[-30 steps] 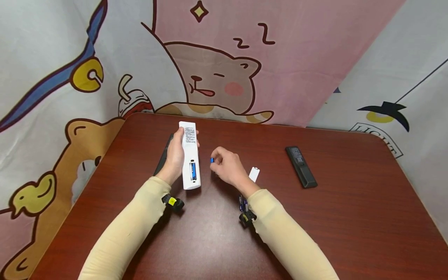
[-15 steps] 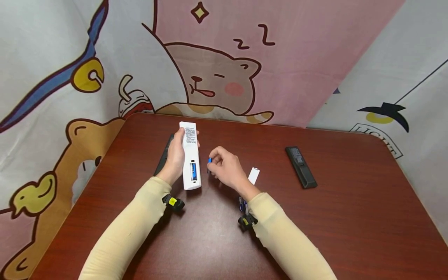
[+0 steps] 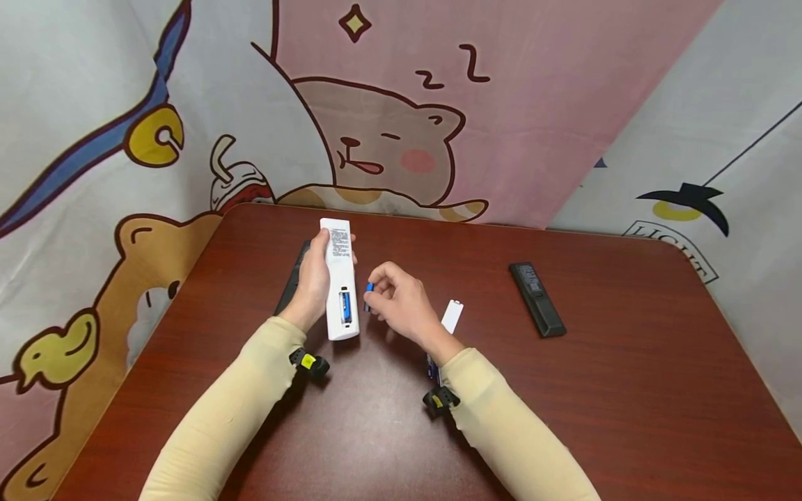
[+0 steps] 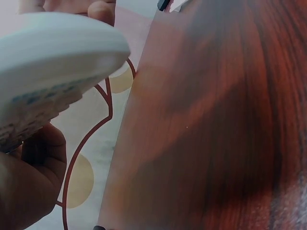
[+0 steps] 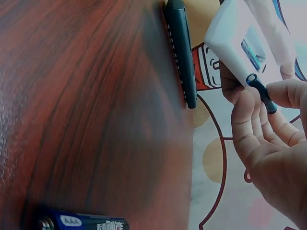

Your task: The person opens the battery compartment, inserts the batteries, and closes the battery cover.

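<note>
My left hand [image 3: 311,282] grips a white remote control [image 3: 340,275], its printed back turned up and its battery compartment uncovered. A blue battery [image 3: 346,307] lies in that compartment. Just right of the remote, my right hand [image 3: 404,303] pinches another blue battery [image 3: 368,296] between thumb and fingers. The right wrist view shows this small battery [image 5: 262,94] slanted at the fingertips, close to the remote's edge; whether they touch I cannot tell. From the left wrist, the white remote [image 4: 57,52] is seen edge-on with its buttons facing down.
A white battery cover [image 3: 453,315] lies beside my right wrist. Blue batteries [image 3: 431,367] are partly hidden under that wrist; one [image 5: 86,220] reads AAA. A black remote [image 3: 537,299] lies to the right, and another dark remote [image 3: 291,282] is partly behind my left hand.
My right hand has moved left with its battery, nearer the white remote, and more of the battery shows. The left hand and the remote have stayed nearly still.
</note>
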